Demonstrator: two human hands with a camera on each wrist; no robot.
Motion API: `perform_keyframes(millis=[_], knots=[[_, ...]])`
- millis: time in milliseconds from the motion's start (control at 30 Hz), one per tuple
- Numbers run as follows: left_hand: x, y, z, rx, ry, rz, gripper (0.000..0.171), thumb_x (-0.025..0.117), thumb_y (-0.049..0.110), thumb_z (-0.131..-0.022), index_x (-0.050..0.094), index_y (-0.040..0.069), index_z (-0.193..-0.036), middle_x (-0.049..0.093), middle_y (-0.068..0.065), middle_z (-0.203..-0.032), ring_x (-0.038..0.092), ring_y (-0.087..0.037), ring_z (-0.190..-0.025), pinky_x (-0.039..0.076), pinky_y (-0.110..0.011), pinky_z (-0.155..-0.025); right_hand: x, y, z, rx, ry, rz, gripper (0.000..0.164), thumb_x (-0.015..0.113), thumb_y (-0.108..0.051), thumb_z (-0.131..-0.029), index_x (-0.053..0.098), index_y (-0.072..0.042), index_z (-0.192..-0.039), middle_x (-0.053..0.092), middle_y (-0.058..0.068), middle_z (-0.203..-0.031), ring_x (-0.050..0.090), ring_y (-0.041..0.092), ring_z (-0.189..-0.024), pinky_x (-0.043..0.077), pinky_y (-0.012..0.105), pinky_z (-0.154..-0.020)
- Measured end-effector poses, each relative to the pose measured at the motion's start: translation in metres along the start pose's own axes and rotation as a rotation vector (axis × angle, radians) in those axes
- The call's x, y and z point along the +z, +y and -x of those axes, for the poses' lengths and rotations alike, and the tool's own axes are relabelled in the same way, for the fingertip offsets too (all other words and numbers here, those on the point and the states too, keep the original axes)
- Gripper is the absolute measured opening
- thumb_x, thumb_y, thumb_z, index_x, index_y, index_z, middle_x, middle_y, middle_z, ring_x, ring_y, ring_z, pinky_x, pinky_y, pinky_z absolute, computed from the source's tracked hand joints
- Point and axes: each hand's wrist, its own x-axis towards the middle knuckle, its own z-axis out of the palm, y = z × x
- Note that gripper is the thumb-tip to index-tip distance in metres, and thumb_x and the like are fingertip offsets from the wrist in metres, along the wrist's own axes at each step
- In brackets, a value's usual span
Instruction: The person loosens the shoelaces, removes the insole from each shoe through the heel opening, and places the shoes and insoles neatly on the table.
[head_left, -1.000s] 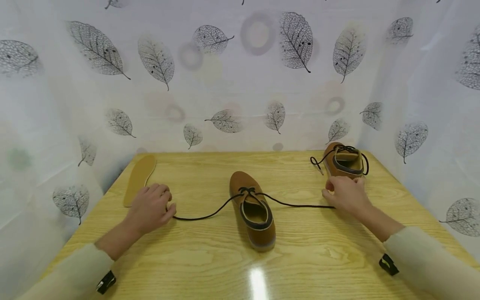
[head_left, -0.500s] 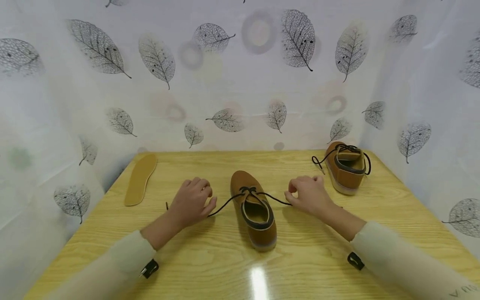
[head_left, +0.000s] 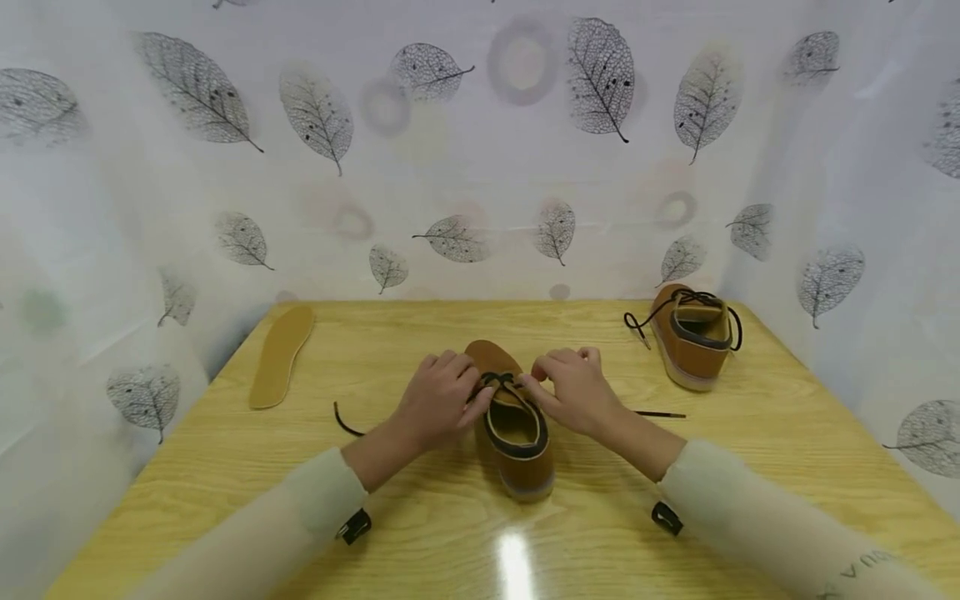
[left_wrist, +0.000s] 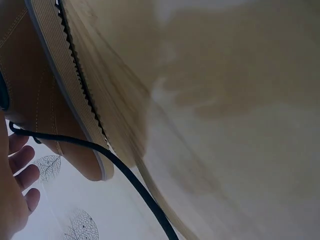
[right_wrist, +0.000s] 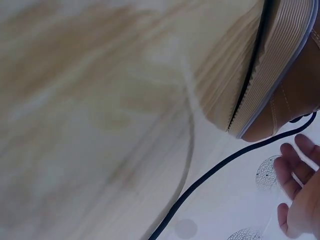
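Note:
A brown lace-up shoe sits at mid-table, toe pointing away, with a dark collar and its black lace threaded through the top eyelets. My left hand is at the left eyelet and pinches the shoelace between thumb and index finger; its left tail trails onto the table. Opposite, my right hand pinches the lace by the right eyelet, and that tail emerges beyond the wrist. In both wrist views the black shoelace runs from the shoe past curled fingers; the pinching fingertips are out of frame there.
A second brown shoe stands at the back right, its black lace loose. At the back left lies a flat tan insole. A white leaf-print curtain hangs behind and beside the wooden table.
Both hands have moved inward along the two lace tails, from far out on either side to the shoe's eyelets. The tails now lie on the table behind the hands; the shoe has stayed put.

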Motion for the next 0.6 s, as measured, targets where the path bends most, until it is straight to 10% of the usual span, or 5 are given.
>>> perform_keyframes(millis=[333, 600], knots=[[0.0, -0.002, -0.022, 0.005, 0.077, -0.028, 0.021, 0.063, 0.032, -0.085, 0.065, 0.013, -0.075, 0.064, -0.003, -0.089, 0.057, -0.022, -0.076, 0.046, -0.039, -0.067, -0.003, -0.003, -0.018, -0.113, 0.039, 0.015, 0.017, 0.07, -0.036, -0.09, 0.068, -0.021, -0.083, 0.067, -0.005, -0.09, 0.062, 0.018, -0.091, 0.031, 0.052, -0.085], [-0.004, 0.014, -0.011, 0.019, 0.111, -0.044, 0.01, 0.065, 0.023, -0.078, 0.064, 0.015, -0.073, 0.063, -0.002, -0.084, 0.056, -0.02, -0.073, 0.044, -0.035, -0.063, 0.002, -0.014, -0.003, -0.213, 0.18, 0.095, 0.009, 0.072, -0.024, -0.084, 0.067, -0.019, -0.079, 0.067, -0.005, -0.084, 0.061, 0.017, -0.08, 0.037, 0.048, -0.076]])
